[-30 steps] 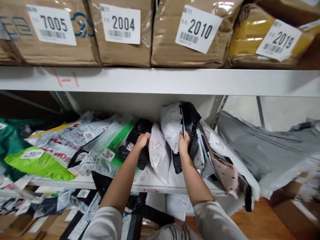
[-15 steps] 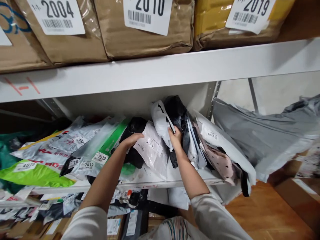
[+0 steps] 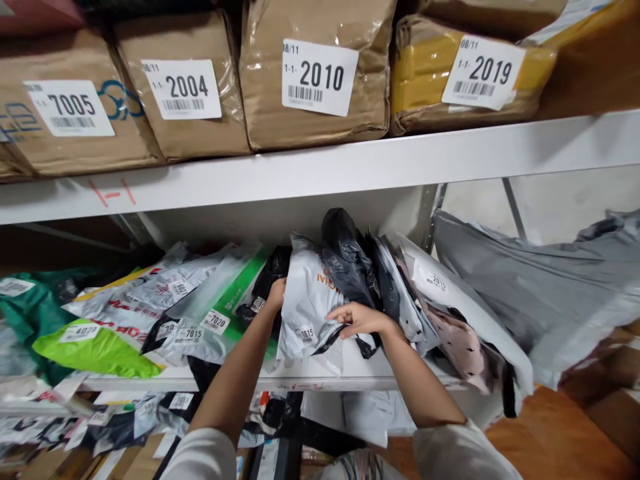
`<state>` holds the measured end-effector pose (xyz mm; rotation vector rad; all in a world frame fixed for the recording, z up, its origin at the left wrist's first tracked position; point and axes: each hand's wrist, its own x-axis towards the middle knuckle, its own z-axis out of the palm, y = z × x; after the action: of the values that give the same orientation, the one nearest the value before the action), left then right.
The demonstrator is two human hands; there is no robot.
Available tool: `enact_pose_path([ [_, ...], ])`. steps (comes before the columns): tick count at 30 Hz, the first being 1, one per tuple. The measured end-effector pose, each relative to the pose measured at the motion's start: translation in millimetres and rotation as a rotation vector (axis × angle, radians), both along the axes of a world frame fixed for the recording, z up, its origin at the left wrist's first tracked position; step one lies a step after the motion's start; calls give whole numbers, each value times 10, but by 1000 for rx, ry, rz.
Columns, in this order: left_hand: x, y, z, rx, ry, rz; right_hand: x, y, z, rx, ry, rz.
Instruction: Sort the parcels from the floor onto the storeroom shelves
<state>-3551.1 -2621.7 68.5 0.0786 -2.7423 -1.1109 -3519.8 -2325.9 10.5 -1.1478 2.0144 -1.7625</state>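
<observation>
On the middle shelf, a white mailing bag point(image 3: 305, 293) with orange lettering and a label reading 1015 leans among other parcels. My left hand point(image 3: 277, 294) is at its left edge, between it and a black bag point(image 3: 270, 267); its fingertips are hidden. In front of the white bag's right side, my right hand point(image 3: 361, 319) has its fingers apart and extended, holding nothing. A crumpled black plastic bag point(image 3: 350, 257) stands just behind the right hand. Left of my left hand lies a green and clear bag labelled 7020 point(image 3: 217, 321).
Cardboard boxes point(image 3: 317, 127) line the shelf above, over a white shelf beam point(image 3: 320, 172). To the right are a white bag labelled 2015 point(image 3: 431, 277) and a big grey bag point(image 3: 545, 280). A bright green bag point(image 3: 95, 353) lies left. More parcels fill the lower shelf.
The white bag with orange lettering now faces forward between my hands, where a paler bag was seen. My right hand has let go of a white parcel and moved lower. The view has tilted up.
</observation>
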Motion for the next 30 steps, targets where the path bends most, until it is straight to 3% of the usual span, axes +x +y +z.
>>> enact_pose_path([
  [4,19,26,0,27,4,12,-67,-251,36,-146,173,-328],
  [8,104,32,8,86,71,0,20,-702,24,156,421,-496],
  [11,210,60,-44,143,165,-17,73,-854,-99,274,397,-673],
  [17,365,186,-257,341,392,139,-378,-629,-438,225,249,-646],
  [21,340,182,-249,424,453,253,-654,-564,-591,164,167,-663],
  [25,319,167,-186,412,446,230,-552,-520,-677,121,217,-727],
  [30,318,146,-239,349,354,249,-216,-355,-602,143,262,-681],
])
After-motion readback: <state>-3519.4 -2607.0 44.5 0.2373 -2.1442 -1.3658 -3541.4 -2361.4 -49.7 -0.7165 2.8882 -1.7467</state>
